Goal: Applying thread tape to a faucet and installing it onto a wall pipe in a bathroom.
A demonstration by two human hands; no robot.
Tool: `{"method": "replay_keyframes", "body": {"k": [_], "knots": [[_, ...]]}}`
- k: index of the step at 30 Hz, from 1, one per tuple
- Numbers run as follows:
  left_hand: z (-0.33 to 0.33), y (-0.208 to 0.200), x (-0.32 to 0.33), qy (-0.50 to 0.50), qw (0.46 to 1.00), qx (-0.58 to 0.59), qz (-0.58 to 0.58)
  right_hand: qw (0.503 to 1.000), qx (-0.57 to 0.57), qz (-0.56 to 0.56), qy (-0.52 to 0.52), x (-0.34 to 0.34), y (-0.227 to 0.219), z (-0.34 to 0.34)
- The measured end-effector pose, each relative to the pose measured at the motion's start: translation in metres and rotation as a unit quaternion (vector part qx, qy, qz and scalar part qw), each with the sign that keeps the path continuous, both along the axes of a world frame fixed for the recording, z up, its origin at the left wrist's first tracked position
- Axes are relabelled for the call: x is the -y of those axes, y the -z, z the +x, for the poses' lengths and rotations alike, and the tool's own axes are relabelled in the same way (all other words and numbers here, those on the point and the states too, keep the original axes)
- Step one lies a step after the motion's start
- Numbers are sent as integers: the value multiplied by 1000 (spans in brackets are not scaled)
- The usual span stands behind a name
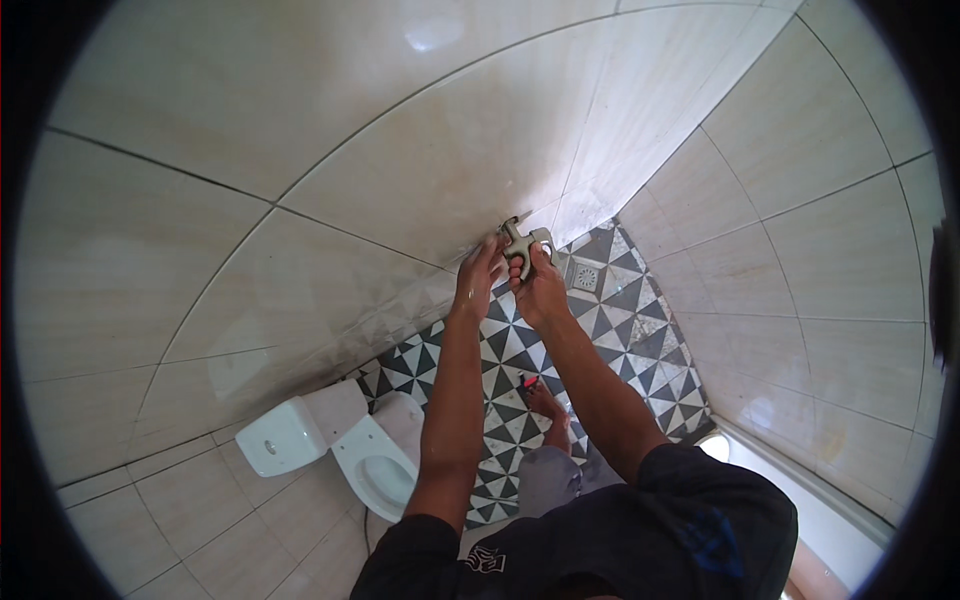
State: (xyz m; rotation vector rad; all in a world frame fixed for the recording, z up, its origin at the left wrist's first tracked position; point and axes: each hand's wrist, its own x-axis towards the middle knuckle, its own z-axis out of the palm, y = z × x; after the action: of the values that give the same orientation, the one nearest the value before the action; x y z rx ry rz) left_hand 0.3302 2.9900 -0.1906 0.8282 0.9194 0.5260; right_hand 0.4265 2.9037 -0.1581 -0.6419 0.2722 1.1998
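At the lower part of the tiled wall, a dull olive-brass, valve-like metal fitting [519,246] with several stubby arms is between my hands. My right hand [543,291] wraps its fingers round the near side, thumb on top. From the left, my left hand [478,275] has its fingers bent and close together against the fitting's left side; their tips are partly hidden. A small dark piece [512,221] shows at the fitting's upper end, next to the wall. Whether the fitting is joined to the wall I cannot tell.
A white toilet [346,446] with its cistern [281,437] stands at the lower left. Beyond my right hand, a square drain [586,278] lies in the black-and-white patterned floor [610,345]. My foot, with a red-and-black sandal strap [530,382], is below my hands. A white tub-like edge [800,490] runs at right.
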Motion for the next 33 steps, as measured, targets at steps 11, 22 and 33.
{"method": "replay_keyframes", "body": {"k": [11,22,33], "knots": [[20,-33,-13,124,955,201,-180,969,-241,32,39,-8,1,0],[29,-29,-17,52,964,170,-196,968,-247,3,32,7,-33,7],[34,-27,-28,-11,973,84,-213,668,711,-221,-18,42,-41,-12]]}}
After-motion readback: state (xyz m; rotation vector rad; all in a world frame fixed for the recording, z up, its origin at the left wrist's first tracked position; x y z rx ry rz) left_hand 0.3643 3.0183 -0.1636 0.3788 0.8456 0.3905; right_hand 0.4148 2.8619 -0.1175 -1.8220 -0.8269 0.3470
